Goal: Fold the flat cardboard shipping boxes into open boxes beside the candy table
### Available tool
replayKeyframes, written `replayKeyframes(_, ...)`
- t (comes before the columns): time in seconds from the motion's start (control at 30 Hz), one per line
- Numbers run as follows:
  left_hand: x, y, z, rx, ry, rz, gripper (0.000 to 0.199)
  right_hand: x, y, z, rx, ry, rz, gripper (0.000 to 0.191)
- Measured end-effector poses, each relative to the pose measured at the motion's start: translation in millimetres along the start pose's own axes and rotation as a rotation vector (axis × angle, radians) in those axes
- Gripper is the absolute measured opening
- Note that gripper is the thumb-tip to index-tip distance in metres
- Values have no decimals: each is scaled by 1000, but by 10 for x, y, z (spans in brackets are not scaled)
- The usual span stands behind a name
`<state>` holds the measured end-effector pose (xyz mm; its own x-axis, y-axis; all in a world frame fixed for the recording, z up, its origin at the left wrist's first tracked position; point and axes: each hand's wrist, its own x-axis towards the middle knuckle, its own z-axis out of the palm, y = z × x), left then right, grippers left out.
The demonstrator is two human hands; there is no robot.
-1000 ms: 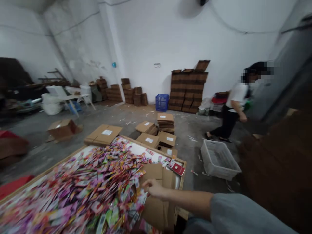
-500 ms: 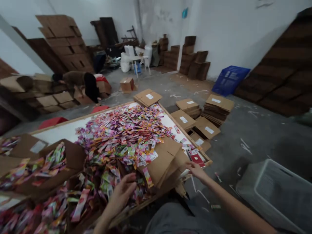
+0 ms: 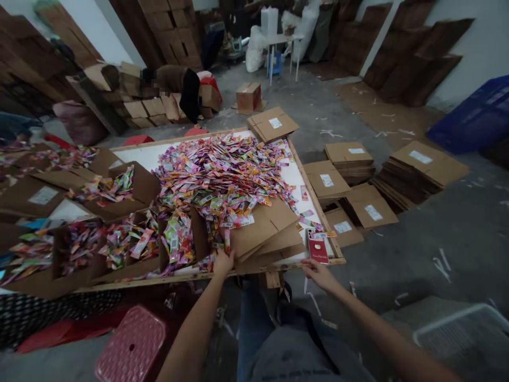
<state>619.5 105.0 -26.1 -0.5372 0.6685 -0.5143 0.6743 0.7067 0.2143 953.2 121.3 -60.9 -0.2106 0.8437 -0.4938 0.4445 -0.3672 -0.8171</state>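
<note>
A large heap of small colourful packets covers the middle of a white, wood-edged table. Flattened cardboard boxes lie at its near right part. At their left edge is my left hand, its fingers at the cardboard and a packet; whether it grips either is unclear. My right hand is over the near table edge, fingers apart and holding nothing, just below a red phone. Open boxes with packets line the table's left side.
Stacked flat cardboard stands right of the table. A pink stool is at the lower left, a clear plastic bin at the lower right. Another person bends over boxes at the back left.
The view has turned left and down. My left hand has moved right to the edge of the flat cardboard. My right hand has come nearer the table's front edge, below the phone.
</note>
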Motion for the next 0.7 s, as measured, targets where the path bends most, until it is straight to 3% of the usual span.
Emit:
replayKeyframes(0.1, 134, 22, -110, 93, -45, 10, 35, 19, 46, -16, 26, 8, -7, 34)
replayKeyframes(0.23, 372, 164, -404, 162, -31, 131, 30, 65, 79, -32, 54, 32, 27, 33)
replayKeyframes(0.43, 607, 474, -885, 289, 218, 391, 57, 262, -122, 221, 91, 41, 39, 36)
replayKeyframes(0.53, 668, 519, -895, 428, 207, 688, 71, 449, -366, 518, 105, 23, -24, 42)
replayKeyframes(0.6, 761, 506, -822, 516, 144, 840, 57, 607, -577, 746, 98, 10, -76, 45)
replayKeyframes(0.7, 993, 477, -694, 603, 117, 911, 44, 883, -966, 1061, 21, 9, -164, 49)
